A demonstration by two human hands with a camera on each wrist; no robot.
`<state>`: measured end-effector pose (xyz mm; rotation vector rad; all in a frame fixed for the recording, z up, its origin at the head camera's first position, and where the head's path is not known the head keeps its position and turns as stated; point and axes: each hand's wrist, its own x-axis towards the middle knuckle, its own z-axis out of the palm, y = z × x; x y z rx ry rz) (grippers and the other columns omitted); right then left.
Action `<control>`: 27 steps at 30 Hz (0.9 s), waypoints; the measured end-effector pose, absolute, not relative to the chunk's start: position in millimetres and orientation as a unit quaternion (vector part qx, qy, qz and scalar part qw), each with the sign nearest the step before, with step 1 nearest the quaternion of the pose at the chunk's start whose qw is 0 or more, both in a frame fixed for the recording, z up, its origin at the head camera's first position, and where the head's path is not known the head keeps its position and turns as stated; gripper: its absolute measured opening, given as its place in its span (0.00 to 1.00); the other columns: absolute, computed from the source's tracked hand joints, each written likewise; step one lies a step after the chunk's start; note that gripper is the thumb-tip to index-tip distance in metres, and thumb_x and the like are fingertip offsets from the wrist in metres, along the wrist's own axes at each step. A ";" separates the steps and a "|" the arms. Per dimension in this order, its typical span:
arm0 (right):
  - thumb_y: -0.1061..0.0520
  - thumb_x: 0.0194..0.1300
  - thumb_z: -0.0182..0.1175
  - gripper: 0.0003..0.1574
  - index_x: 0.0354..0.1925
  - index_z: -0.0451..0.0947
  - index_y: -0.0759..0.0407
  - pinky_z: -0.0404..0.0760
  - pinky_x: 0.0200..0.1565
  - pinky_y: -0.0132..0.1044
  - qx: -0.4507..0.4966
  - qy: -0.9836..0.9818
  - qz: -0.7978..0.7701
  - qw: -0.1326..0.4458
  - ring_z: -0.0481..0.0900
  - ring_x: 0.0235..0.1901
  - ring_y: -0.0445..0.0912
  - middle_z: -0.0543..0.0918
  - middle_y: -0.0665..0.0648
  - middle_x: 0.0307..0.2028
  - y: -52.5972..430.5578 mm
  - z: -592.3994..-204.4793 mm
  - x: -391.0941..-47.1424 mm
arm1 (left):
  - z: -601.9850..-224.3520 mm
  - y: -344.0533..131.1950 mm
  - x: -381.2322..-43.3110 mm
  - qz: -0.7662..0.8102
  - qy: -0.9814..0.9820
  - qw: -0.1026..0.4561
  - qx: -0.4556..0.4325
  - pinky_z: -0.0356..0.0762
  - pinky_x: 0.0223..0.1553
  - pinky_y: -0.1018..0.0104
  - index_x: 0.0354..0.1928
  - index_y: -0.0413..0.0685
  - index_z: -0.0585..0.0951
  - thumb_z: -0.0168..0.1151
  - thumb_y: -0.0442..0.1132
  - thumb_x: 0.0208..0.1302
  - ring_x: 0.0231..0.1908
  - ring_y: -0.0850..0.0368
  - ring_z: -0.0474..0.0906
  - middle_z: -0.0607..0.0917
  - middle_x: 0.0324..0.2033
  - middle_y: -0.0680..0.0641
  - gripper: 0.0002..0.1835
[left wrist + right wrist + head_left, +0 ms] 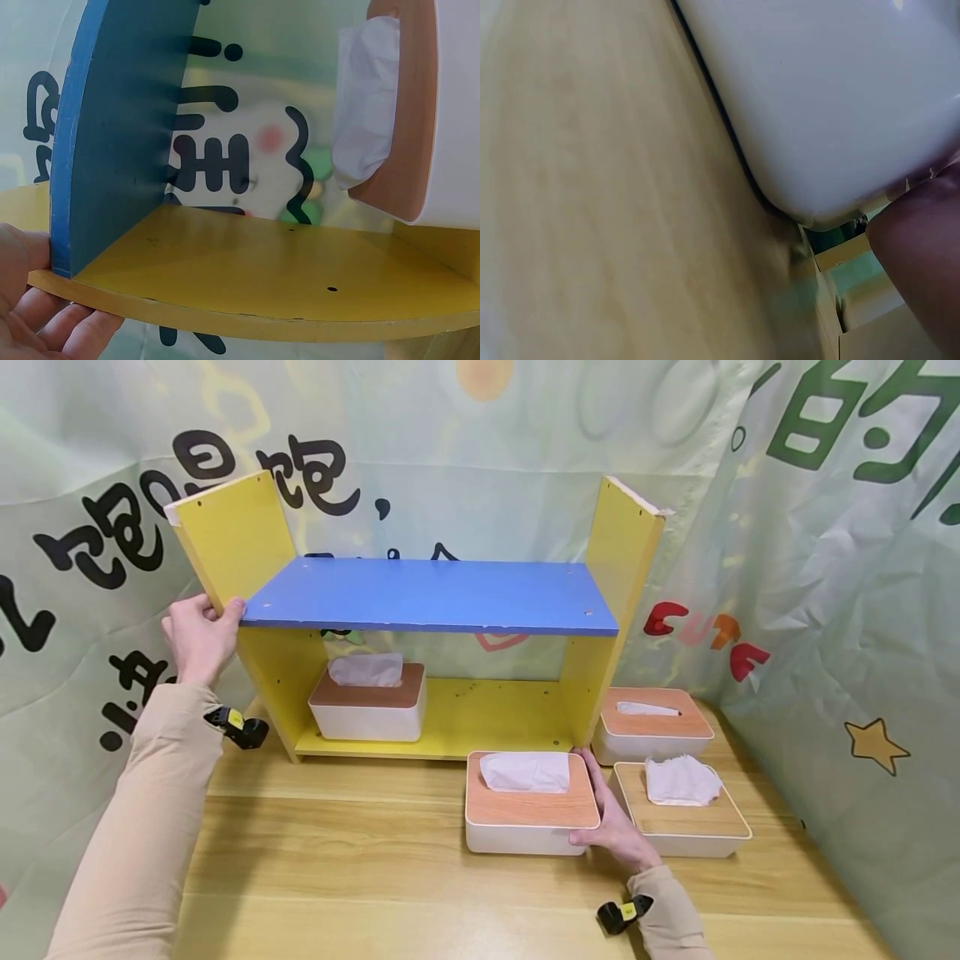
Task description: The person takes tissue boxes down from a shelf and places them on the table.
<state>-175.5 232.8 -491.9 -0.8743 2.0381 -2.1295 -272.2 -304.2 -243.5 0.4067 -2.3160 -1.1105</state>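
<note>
A small yellow and blue shelf unit (431, 597) stands on the table. My left hand (201, 637) grips its left side panel (292, 262), the thumb by the end of the blue board (112, 127) and the fingers round the outside. With my right hand (613, 827) I hold the right end of a white tissue box (532, 837) in front of the unit, thumb at its near corner, other fingers along its side. Its lid is wood-coloured, with a white tissue (525, 772) on top. The right wrist view shows its glossy white wall (832, 97) close over the tabletop.
Another tissue box (367, 720) sits on the left of the yellow lower shelf (487, 714). Two more boxes, one with a flat tissue slot (651, 747) and one with a crumpled tissue (693, 843), stand right of the unit. A printed cloth (480, 518) hangs behind the wooden table (360, 860).
</note>
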 end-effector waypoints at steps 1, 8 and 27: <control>0.55 0.51 0.78 0.85 0.78 0.20 0.64 0.61 0.65 0.18 -0.289 0.658 -0.694 0.032 0.52 0.71 0.23 0.23 0.74 0.76 232.6 -492.2 -175.6 | -243.5 -304.3 -272.3 -0.411 -0.858 0.267 0.151 0.59 0.56 0.64 0.59 0.43 0.83 0.56 0.54 0.70 0.42 0.68 0.58 0.64 0.08 0.86 0.26; 0.35 0.60 0.68 0.79 0.79 0.20 0.57 0.56 0.67 0.18 -0.301 0.642 -0.705 0.034 0.48 0.73 0.23 0.21 0.70 0.77 230.9 -492.5 -174.6 | -243.7 -304.5 -272.6 -0.412 -0.858 0.267 0.152 0.59 0.57 0.62 0.59 0.42 0.83 0.56 0.54 0.70 0.42 0.68 0.58 0.64 0.08 0.86 0.26; 0.40 0.80 0.22 0.44 0.77 0.16 0.57 0.51 0.64 0.12 -0.266 0.649 -0.709 0.072 0.36 0.73 0.24 0.16 0.66 0.76 228.0 -477.0 -167.7 | -244.0 -304.7 -272.9 -0.415 -0.857 0.268 0.146 0.58 0.61 0.57 0.58 0.41 0.83 0.56 0.54 0.70 0.42 0.67 0.57 0.64 0.08 0.85 0.26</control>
